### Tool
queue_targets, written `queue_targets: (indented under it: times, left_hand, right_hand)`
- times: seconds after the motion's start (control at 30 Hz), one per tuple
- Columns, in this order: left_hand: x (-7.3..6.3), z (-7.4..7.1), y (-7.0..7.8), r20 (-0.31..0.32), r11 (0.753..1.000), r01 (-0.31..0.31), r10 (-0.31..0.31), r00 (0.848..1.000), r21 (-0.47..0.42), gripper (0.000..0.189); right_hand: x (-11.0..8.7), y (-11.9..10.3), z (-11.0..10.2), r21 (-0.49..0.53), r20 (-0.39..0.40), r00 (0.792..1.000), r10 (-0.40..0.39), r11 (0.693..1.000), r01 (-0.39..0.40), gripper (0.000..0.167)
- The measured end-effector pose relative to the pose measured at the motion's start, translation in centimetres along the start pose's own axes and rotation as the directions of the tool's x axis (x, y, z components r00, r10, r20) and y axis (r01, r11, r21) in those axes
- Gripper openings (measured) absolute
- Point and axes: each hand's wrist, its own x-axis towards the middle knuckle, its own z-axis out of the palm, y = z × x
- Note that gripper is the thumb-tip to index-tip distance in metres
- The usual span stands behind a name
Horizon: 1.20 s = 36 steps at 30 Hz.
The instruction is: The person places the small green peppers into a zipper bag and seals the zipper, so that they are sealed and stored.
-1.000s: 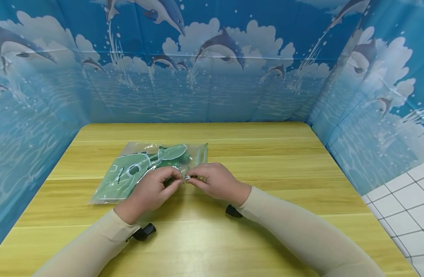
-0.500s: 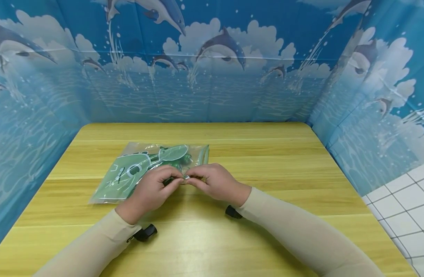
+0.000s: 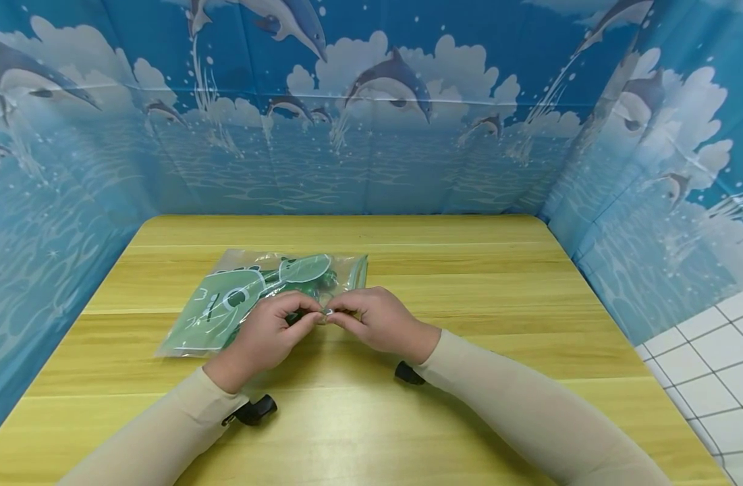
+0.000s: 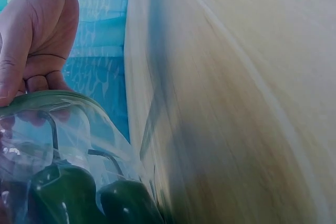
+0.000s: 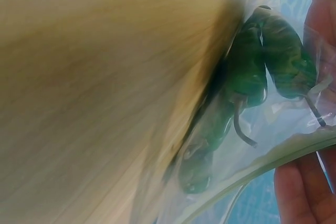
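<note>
A clear plastic zip bag [image 3: 210, 314] with a green cartoon print lies on the table, left of centre. Inside are green peppers [image 4: 65, 195] with dark curved stems, which the right wrist view also shows through the film. My left hand [image 3: 270, 331] pinches the near end of the bag's green zip edge [image 4: 68, 95] between thumb and forefinger. Right beside it, my right hand [image 3: 383, 320] pinches the same edge, with a small whitish piece [image 3: 328, 312] at its fingertips. The fingertips of both hands nearly meet. Both hands hide part of the bag's near right corner.
The yellow wooden table [image 3: 468, 297] extends around the bag. A blue dolphin-print curtain [image 3: 371, 162] encloses its back and sides. Black wrist cameras sit under the left cuff [image 3: 258, 410] and right cuff [image 3: 409, 372]. White tiles [image 3: 711, 364] show at the far right.
Both hands stay at the zip edge with almost no movement. The gap between their fingertips has narrowed slightly since one second ago, and the bag has barely shifted.
</note>
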Motion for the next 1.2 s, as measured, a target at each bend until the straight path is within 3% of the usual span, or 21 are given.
queue_targets:
  times: [0.4, 1.2]
  left_hand:
    - [0.08, -0.05, 0.17, -0.011, 0.999, -0.006, 0.005, 1.0, -0.039, 0.012]
    - [0.15, 0.18, 0.36, -0.001, 0.999, -0.004, 0.004, 1.0, -0.032, 0.012]
  right_hand:
    - [0.03, 0.25, -0.13, 0.078, 0.017, 0.999, 0.035, 0.996, -0.036, 0.015]
    - [-0.02, 0.63, 0.02, 0.216, 0.068, 0.996, 0.066, 0.973, -0.079, 0.01]
